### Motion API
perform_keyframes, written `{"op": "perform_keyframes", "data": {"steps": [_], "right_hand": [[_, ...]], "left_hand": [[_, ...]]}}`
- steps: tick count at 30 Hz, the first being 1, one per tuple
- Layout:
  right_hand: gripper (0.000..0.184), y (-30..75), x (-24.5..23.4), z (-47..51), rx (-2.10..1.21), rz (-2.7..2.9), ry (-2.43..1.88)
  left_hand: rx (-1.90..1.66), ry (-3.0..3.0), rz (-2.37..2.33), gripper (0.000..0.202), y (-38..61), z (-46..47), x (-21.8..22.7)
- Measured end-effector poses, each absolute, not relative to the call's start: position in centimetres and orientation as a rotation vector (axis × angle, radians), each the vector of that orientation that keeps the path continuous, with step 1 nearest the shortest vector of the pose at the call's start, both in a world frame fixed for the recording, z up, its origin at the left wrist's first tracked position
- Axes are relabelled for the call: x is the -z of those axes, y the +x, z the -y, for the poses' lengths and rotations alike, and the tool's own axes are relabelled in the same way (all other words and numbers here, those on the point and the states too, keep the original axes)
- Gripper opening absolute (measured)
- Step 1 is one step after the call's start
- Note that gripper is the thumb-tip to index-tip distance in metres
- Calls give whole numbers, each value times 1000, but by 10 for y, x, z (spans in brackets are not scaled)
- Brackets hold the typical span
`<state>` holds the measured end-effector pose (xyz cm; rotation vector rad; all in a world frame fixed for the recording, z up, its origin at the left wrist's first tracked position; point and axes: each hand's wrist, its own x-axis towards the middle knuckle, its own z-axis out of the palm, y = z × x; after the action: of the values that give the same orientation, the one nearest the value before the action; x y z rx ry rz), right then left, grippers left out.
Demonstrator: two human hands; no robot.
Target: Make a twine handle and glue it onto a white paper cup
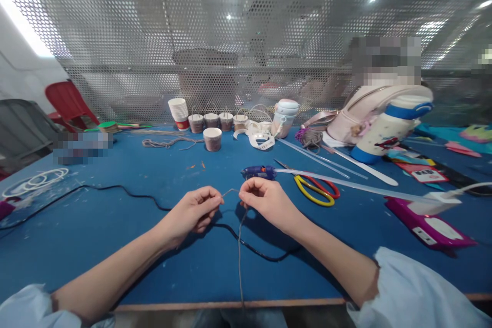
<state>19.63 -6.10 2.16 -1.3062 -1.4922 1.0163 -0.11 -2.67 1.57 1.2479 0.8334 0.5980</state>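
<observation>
Both hands over the tabletop (77, 225), between its centre and near edge. Left hand (200, 209): thumb and fingertips closed in a pinch on the twine (240, 261). Right hand (267, 200): likewise pinching the twine, a little further along. Short span between the hands bows slightly upward; from the right hand the twine drops to the near edge, roughly mid-length.

Black cord (126, 192) runs in from the left side and passes beneath the hands. Glue gun (258, 171) lies just beyond the right hand; contact between them cannot be judged. A clear stick (346, 182) extends from its rear toward the purple power strip (434, 228), on the right. Scissors (315, 192), red and yellow handles, lie right of the glue gun, near the stick.

Toward the far edge: one wrapped cup (212, 141) set forward of a row of similar cups (211, 121); cup stack (178, 114) at the row's left end; loose grey cord (165, 142) left of the single cup. Further right: white strip (258, 139), bottle (283, 119), yarn (310, 139), pink bag (342, 120), flask (384, 136).
</observation>
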Motion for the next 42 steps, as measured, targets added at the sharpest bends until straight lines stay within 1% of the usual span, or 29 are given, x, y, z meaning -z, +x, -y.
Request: {"op": "perform_keyframes", "data": {"steps": [18, 27, 34, 36, 40, 42], "right_hand": [[11, 191, -18, 61, -1017, 1518, -1310], [22, 203, -20, 72, -1054, 1573, -1398], [17, 221, -21, 89, -966, 1603, -1501], [18, 213, -19, 83, -1022, 1587, -1467], [26, 180, -17, 62, -1186, 1494, -1290], [27, 166, -17, 53, -1244, 1453, -1215]], "left_hand": [[-573, 1162, -799, 32, -2, 29, -20], [-610, 1149, -836, 29, -4, 23, -20], [-720, 1216, -841, 30, -1, 24, -19], [-780, 1265, -819, 31, 3, 27, -20], [-856, 1336, -828, 31, 7, 30, -21], [-883, 1350, -858, 32, 7, 29, -20]]}}
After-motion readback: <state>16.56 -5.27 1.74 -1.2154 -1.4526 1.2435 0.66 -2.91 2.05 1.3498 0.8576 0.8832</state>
